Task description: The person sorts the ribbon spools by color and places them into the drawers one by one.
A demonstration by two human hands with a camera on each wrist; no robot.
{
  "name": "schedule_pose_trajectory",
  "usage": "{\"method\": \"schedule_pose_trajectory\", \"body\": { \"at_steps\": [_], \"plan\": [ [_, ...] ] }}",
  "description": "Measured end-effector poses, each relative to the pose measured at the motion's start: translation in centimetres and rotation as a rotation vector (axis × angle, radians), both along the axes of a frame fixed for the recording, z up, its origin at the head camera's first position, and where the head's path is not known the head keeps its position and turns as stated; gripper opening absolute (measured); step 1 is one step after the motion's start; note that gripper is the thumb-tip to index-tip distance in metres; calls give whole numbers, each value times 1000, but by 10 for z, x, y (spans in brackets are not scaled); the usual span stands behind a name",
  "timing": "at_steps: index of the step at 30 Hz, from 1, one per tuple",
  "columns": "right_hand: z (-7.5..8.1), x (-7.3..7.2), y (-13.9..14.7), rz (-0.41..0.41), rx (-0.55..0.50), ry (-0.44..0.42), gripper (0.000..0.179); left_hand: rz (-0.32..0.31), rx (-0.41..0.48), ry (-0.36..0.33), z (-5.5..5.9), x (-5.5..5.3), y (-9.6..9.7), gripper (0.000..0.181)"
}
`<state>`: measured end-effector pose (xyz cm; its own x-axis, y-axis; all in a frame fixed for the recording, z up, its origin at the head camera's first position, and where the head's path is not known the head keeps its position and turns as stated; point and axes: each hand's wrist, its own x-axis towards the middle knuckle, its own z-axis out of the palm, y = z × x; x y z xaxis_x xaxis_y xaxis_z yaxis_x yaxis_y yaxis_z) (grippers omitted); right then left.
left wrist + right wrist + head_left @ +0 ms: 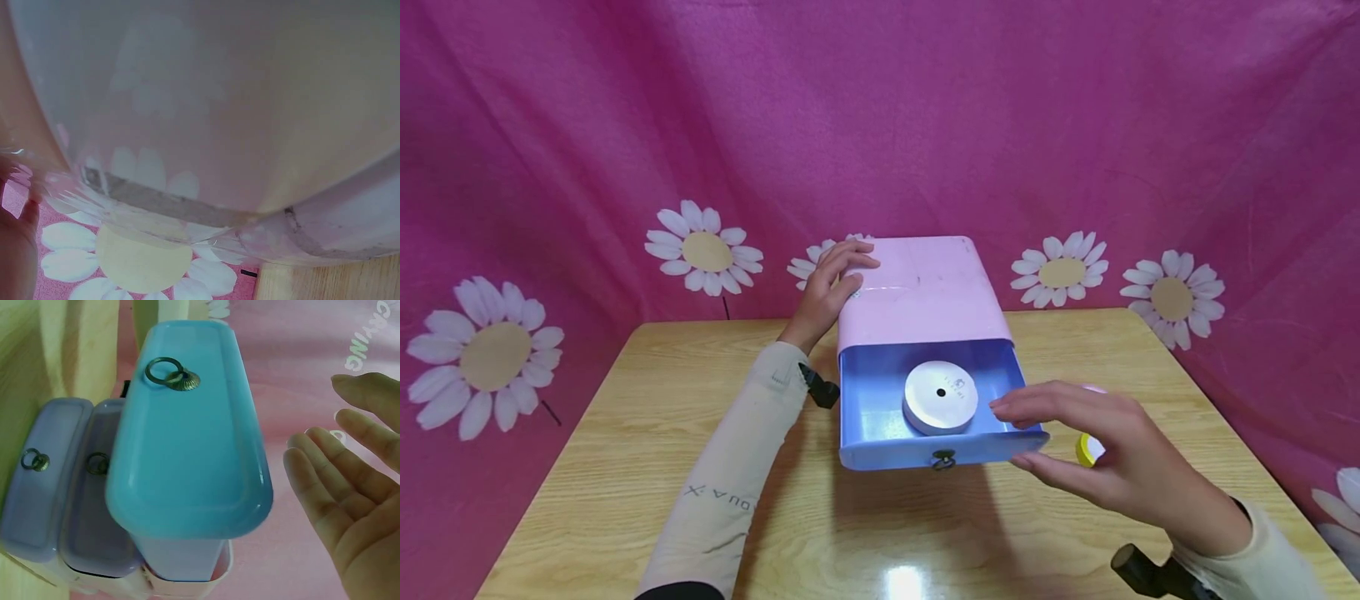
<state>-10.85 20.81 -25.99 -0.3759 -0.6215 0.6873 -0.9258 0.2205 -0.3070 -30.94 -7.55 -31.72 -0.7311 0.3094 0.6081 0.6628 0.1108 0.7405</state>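
Note:
A pink drawer cabinet has its top blue drawer pulled out toward me. Inside that drawer a white round roll with a small hole in its middle lies flat. On the drawer's front hangs a small metal ring pull. My left hand rests on the cabinet's upper left edge, its fingers laid over the top. Beside the drawer's right front corner is my right hand, fingers extended and thumb spread apart. In the right wrist view this hand holds nothing and stands off from the blue drawer front.
Two lavender drawers sit pushed in below the open one. On the wooden table, a yellow-rimmed round item lies to the right, partly hidden by the right hand. A pink flowered cloth hangs behind.

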Motion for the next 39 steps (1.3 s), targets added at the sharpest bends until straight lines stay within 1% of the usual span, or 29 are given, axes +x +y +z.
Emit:
{"method": "schedule_pose_trajectory", "body": {
  "at_steps": [2, 4, 9, 11, 13, 18, 21, 26, 30, 33, 35, 39],
  "plan": [
    [0, 3, -1, 13, -25, -4, 40, -7, 6, 7, 0, -1, 0, 27],
    [-1, 6, -2, 31, -45, -37, 39, -8, 4, 5, 0, -1, 0, 26],
    [-14, 7, -1, 153, -91, -149, 41, -7, 5, 1, -1, -1, 1, 27],
    [-19, 7, -2, 176, -97, -171, 40, -8, 8, 0, -1, -1, 1, 27],
    [-23, 9, -3, 179, -102, -180, 40, -8, 9, -1, -1, -1, 1, 27],
    [-32, 14, -6, 141, -111, -188, 41, -4, 10, -14, -2, -2, 1, 28],
    [-38, 17, -9, 94, -105, -222, 43, -3, 13, -14, -1, -2, 0, 28],
    [-52, 22, -11, 18, -90, -372, 46, -3, 8, -18, -1, -2, 1, 28],
    [-64, 24, -11, -30, -76, -498, 44, 2, 2, -21, -1, -3, 2, 28],
    [-71, 24, -11, -60, -77, -562, 41, -2, 2, -14, -1, -2, 1, 28],
    [-74, 24, -12, -63, -88, -576, 40, -2, 1, -10, -1, -2, 1, 27],
    [-80, 22, -13, -25, -126, -578, 38, 1, 4, -9, -1, -1, 1, 27]
  ]
}}
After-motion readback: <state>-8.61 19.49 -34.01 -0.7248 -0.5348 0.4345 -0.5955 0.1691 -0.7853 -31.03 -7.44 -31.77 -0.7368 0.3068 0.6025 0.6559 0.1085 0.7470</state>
